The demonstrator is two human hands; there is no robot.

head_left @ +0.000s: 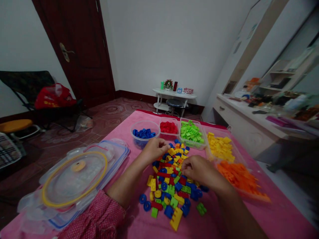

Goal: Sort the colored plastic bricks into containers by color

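A mixed pile of toy building bricks [171, 189] in blue, yellow, red and green is spread over the pink cloth in front of me. My left hand [156, 148] is over the pile's far left edge, beside the round tub of blue bricks [144, 133]. Its fingers are curled together, and what they hold, if anything, is hidden. Over the right side of the pile is my right hand [196, 168], its fingers closed and pointing down at the bricks. Whatever lies between those fingertips cannot be made out.
Clear containers hold red bricks [168, 127], green bricks [191, 131], yellow bricks [220, 146] and orange bricks [240, 177]. Stacked clear lids [74, 179] lie at the left of the pink cloth [134, 117]. Beyond stand a small white table [171, 93] and, rightward, a cluttered counter [245, 103].
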